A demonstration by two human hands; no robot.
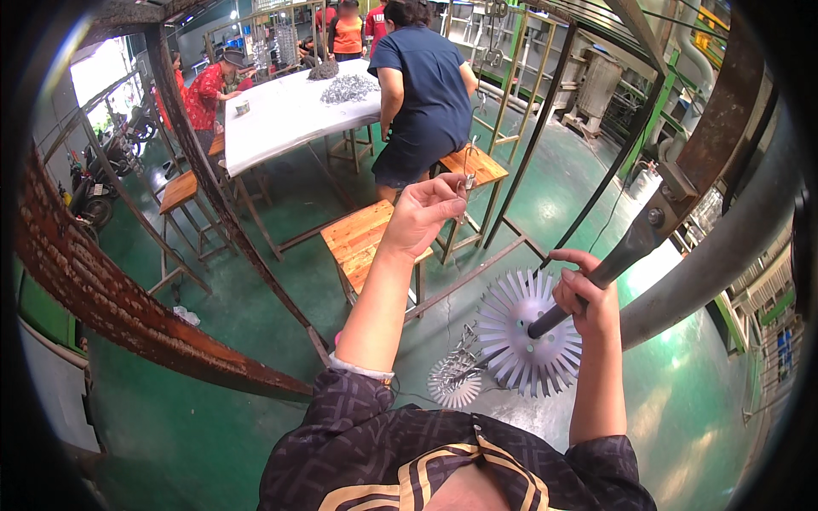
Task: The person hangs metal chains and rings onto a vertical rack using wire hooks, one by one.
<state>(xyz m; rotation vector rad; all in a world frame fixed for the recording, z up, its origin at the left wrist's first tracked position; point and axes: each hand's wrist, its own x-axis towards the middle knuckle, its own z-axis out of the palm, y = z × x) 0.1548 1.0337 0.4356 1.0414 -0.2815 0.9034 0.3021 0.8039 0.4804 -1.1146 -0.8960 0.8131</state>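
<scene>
Raised in front of me, my left hand (430, 209) is closed in a pinch on a small shiny metal piece (468, 181). A thin wire hook shows just above that piece; whether the two are joined is hard to see. My right hand (588, 298) wraps around a dark rod (620, 257), its index finger partly stretched out. Around the lower part of the rod sits a pale metal disc (515, 370) with long slots cut into its rim. Below and left of it, a smaller slotted disc (460, 393) carries several small metal pieces.
Rusty frame bars (204, 153) rise on the left, and a thick grey pipe (707, 285) curves on the right. Wooden stools (362, 238) stand ahead. Beyond, a person in dark blue (426, 94) leans at a white table (273, 128) bearing metal parts. Other people work farther back.
</scene>
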